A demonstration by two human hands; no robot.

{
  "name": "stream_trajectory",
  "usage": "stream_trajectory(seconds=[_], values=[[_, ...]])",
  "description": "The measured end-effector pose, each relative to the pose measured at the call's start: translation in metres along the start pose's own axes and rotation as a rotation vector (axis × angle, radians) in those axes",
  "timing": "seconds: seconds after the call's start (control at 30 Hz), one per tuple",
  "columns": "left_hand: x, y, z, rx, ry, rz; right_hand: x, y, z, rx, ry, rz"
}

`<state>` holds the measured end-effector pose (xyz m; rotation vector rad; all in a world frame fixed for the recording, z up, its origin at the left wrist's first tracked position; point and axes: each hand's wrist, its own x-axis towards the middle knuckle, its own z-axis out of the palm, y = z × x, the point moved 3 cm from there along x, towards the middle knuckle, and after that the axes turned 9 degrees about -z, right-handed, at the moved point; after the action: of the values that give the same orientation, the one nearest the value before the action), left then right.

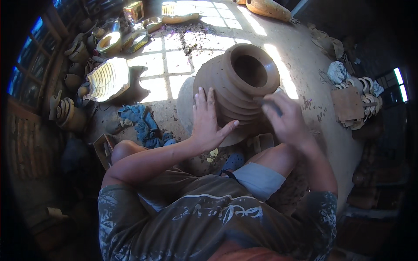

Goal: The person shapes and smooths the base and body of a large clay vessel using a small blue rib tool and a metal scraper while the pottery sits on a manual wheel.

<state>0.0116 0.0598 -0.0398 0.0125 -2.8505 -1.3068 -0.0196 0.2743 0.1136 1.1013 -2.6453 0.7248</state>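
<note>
Fingers (201, 100) of the left hand (204, 130) spread against the ribbed clay pot (235, 95) ahead of the knees (125, 150); right hand (285, 117) curled below its rim (273, 74), pinch too blurred to tell; light, even left-hand support seems advisable.

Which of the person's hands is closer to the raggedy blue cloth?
Left. The left hand is spread against the clay pot, right of the blue cloth and apart from it; the right hand is farther away, at the pot's right side.

Gridded sunlight (152, 89) crosses the floor (333, 145), a paned window (38, 61) at left.
</note>
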Motion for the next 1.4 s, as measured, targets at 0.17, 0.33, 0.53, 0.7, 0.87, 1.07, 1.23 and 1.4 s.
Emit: stream_trajectory(seconds=[0.17,0.33,0.53,0.7,0.87,1.07,1.23,1.4], values=[[0.035,-0.017,0.008,-0.038,0.203,0.081,-0.027,-0.028,0.024,0.362,-0.323,0.118],[0.050,-0.031,0.014,-0.044,0.287,0.209,-0.030,-0.028,0.031,0.377,-0.448,-0.139],[0.082,-0.051,-0.016,-0.176,0.106,0.363,0.037,0.004,-0.020,0.535,0.098,0.153],[0.109,-0.074,-0.038,-0.271,0.075,0.381,0.109,0.055,0.026,0.338,0.110,-0.052],[0.058,-0.038,-0.014,-0.237,0.240,0.322,0.128,0.055,0.045,0.131,0.147,-0.041],[-0.004,0.022,0.022,-0.107,0.150,0.220,0.134,0.045,0.060,0.156,0.140,-0.130],[0.026,0.002,0.019,-0.079,0.247,0.276,0.129,0.041,0.053,0.219,0.106,-0.341],[0.067,-0.024,-0.002,-0.124,0.287,0.409,0.124,0.046,0.048,0.269,0.023,-0.379]])
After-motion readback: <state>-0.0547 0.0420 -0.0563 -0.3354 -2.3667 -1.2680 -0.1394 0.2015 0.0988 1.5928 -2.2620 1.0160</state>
